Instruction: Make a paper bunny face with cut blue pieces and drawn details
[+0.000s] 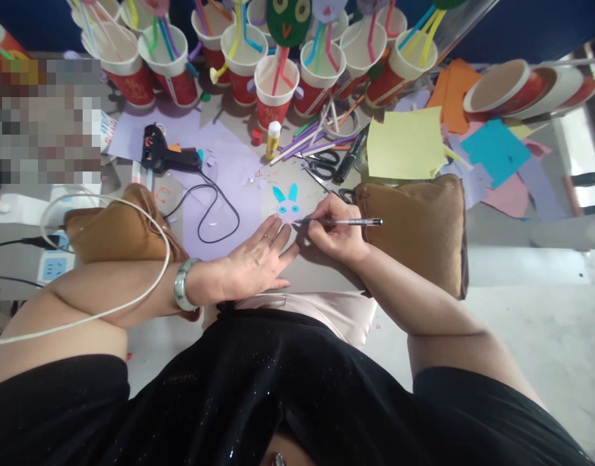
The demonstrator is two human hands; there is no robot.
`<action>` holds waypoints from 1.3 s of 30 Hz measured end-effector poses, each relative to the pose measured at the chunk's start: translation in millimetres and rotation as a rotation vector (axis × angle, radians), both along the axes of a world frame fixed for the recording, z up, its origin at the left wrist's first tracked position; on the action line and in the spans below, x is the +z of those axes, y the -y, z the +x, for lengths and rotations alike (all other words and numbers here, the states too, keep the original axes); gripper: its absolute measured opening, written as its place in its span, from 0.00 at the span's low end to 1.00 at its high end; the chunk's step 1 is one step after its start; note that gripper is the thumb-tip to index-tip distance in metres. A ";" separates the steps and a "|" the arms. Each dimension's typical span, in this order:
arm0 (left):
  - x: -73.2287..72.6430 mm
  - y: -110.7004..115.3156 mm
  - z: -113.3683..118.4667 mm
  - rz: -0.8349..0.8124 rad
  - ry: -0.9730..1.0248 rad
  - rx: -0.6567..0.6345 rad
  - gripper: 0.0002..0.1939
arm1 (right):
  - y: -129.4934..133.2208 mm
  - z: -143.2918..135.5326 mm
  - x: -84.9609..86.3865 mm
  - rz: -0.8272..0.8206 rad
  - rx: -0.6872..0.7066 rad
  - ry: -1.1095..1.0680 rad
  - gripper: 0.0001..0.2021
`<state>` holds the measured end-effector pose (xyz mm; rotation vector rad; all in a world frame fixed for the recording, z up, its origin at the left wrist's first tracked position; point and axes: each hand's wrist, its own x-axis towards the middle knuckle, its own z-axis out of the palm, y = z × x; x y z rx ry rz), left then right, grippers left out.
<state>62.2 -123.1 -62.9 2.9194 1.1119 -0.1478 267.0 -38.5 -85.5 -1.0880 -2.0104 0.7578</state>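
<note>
Grey counter [331, 272] against a dark blue backing; along its rear edge stands a row of red-and-white paper cups [277, 81] with coloured straws. At far left, a white power strip [55, 266] with a black plug. Next, a brown cushion [110, 226], the left forearm lying against it. Behind it, a black glue gun [174, 155] on its side, its cord looped over purple paper [205, 217]. The left hand [251, 262] is flattened with fingers spread, fingertips at the lower edge of a small paper rabbit face [288, 210]. This face, with blue ears and eyes, lies on the counter between the two hands, which are apart. Behind it stands a yellow glue stick [273, 140], a red cap [256, 136] just beside. The right hand [337, 230] is closed around a pen [363, 222], tip at the face's lower edge; contact cannot be confirmed. Further right: scissors [329, 170], yellow paper [404, 145], a second cushion [411, 226] and, behind, stacked cups [495, 89] on their side.
</note>
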 end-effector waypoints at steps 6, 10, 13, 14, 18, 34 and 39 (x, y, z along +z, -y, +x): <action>0.9 -1.5 0.9 0.008 -0.026 0.003 0.41 | -0.3 0.1 -0.1 0.073 0.014 0.002 0.05; 2.0 -2.6 1.7 0.012 -0.019 0.007 0.40 | -0.8 0.1 -0.2 0.061 0.006 0.031 0.05; 2.2 -3.5 2.4 0.002 -0.021 0.012 0.41 | -0.7 -0.2 0.4 0.076 0.001 0.035 0.05; 1.9 -3.7 2.5 -0.005 -0.016 0.015 0.40 | -0.6 -0.3 0.6 0.085 0.001 0.036 0.05; -1.7 -5.0 1.0 -0.008 0.036 0.019 0.41 | -1.0 -0.7 -0.1 0.115 -0.001 0.031 0.05; -16.7 -11.6 -5.6 0.033 0.148 -0.045 0.42 | -8.0 -3.1 -4.4 0.155 -0.111 0.016 0.05; -18.1 -14.2 -4.9 0.026 0.148 -0.023 0.43 | -9.1 -4.3 -7.2 0.142 -0.153 -0.005 0.04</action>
